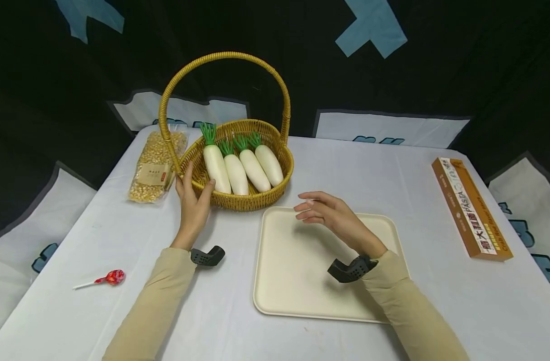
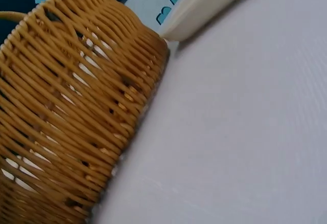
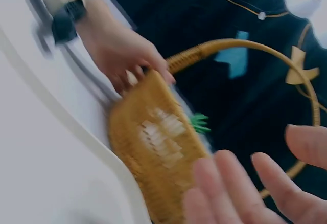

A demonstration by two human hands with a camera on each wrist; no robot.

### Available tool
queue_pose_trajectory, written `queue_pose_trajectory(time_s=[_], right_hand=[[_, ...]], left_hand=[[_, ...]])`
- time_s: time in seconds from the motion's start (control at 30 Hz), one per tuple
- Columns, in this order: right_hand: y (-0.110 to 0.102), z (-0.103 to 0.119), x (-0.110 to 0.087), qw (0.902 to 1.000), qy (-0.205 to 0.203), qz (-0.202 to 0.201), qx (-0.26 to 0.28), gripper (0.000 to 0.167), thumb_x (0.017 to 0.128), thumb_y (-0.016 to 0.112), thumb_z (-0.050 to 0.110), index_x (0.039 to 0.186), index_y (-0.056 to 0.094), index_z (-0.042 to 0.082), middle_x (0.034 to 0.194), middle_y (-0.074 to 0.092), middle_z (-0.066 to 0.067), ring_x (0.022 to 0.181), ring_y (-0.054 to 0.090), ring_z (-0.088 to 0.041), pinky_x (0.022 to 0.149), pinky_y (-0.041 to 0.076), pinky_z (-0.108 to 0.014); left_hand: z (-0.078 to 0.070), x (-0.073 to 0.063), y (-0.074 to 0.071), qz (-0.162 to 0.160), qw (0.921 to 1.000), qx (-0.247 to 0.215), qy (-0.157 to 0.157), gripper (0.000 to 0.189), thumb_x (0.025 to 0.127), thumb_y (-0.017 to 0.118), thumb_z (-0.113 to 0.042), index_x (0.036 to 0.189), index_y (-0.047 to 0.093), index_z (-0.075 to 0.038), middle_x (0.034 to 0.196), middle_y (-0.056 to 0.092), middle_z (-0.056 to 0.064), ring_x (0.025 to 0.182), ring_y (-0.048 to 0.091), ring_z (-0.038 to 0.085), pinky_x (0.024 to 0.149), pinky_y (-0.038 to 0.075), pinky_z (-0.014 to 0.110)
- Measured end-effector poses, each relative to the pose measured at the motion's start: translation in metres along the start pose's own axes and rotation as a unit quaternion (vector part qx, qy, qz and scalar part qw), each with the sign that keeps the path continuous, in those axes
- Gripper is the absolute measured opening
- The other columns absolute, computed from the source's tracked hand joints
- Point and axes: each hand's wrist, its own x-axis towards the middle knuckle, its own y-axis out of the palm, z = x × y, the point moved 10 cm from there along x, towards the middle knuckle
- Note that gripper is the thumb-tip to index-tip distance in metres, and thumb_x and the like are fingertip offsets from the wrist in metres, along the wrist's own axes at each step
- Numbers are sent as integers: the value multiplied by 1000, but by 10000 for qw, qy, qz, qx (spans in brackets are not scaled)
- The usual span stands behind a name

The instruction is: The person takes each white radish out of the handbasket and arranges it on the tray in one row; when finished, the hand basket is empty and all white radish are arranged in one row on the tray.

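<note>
A yellow wicker basket (image 1: 239,202) with a tall arched handle stands on the table, holding several white radishes (image 1: 255,170) with green tops. My left hand (image 1: 193,203) grips the basket's near left rim; in the right wrist view the same hand (image 3: 120,50) has its thumb at the rim and its fingers against the outer wall. The left wrist view is filled by the woven side (image 2: 76,96). My right hand (image 1: 326,215) hovers over the far part of a cream tray (image 1: 297,281), fingers extended and holding nothing.
A bag of yellow corn kernels (image 1: 152,165) lies left of the basket. A red lollipop (image 1: 115,277) is at the left front. On the far right lies a brown pasta box (image 1: 472,208). Dark cloth (image 1: 428,85) hangs behind the white table.
</note>
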Motion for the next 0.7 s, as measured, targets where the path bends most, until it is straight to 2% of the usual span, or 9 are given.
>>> queue_pose_trajectory(time_s=[0.07, 0.17, 0.23, 0.33, 0.4, 0.5, 0.57, 0.7], right_hand=[[6, 0, 10, 9997, -70, -88, 213, 45, 93, 48, 31, 132, 42, 8, 125, 53, -17, 103, 59, -20, 95, 44, -34], [10, 7, 29, 9964, -443, -505, 510, 45, 94, 46, 26, 134, 41, 7, 129, 50, -18, 104, 60, -19, 98, 41, -35], [8, 16, 42, 9891, -829, -918, 799, 44, 95, 46, 20, 135, 39, 5, 132, 48, -19, 107, 58, -20, 101, 38, -36], [4, 29, 62, 9724, -1349, -1484, 1194, 44, 94, 45, 11, 136, 37, 1, 134, 45, -20, 114, 54, -23, 104, 36, -38], [2, 37, 75, 9652, -1486, -1782, 1205, 43, 93, 46, 7, 135, 38, 1, 135, 45, -19, 119, 50, -25, 104, 35, -37], [-1, 43, 95, 9648, -1337, -2120, 801, 43, 92, 49, 11, 134, 42, 5, 134, 46, -15, 122, 46, -22, 104, 36, -32], [-3, 45, 106, 9682, -1009, -2254, 398, 44, 91, 51, 19, 133, 44, 10, 135, 46, -11, 123, 45, -19, 103, 36, -30], [0, 46, 125, 9783, -172, -2030, -380, 54, 89, 52, 37, 137, 38, 17, 139, 41, -6, 127, 40, -19, 106, 32, -35]], left_hand=[[1, 1, 0, -62, 9999, -41, 89, 63, 89, 46, -47, 143, 17, -34, 151, -15, 7, 139, -1, 31, 108, 12, 57], [2, 3, -2, -301, 9991, -175, 227, 55, 89, 48, -39, 138, 28, -25, 150, -6, 10, 139, 6, 31, 109, 12, 54], [3, 4, -2, -396, 9986, -248, 254, 50, 90, 49, -34, 135, 31, -23, 149, -2, 11, 138, 8, 32, 109, 12, 54], [3, 5, -3, -498, 9978, -344, 258, 47, 89, 50, -28, 132, 32, -23, 147, 1, 12, 137, 10, 33, 109, 13, 53], [4, 6, -3, -539, 9976, -369, 249, 46, 89, 50, -26, 131, 32, -24, 146, 2, 12, 136, 11, 32, 109, 13, 53], [4, 5, -4, -598, 9973, -352, 253, 45, 89, 50, -25, 131, 33, -24, 146, 3, 11, 137, 11, 31, 109, 13, 53], [4, 4, -4, -588, 9975, -309, 251, 46, 89, 50, -27, 131, 33, -23, 147, 2, 10, 137, 11, 32, 109, 13, 54], [5, 4, -3, -530, 9982, -187, 209, 47, 89, 48, -31, 132, 32, -24, 148, 0, 10, 137, 10, 35, 108, 14, 56]])
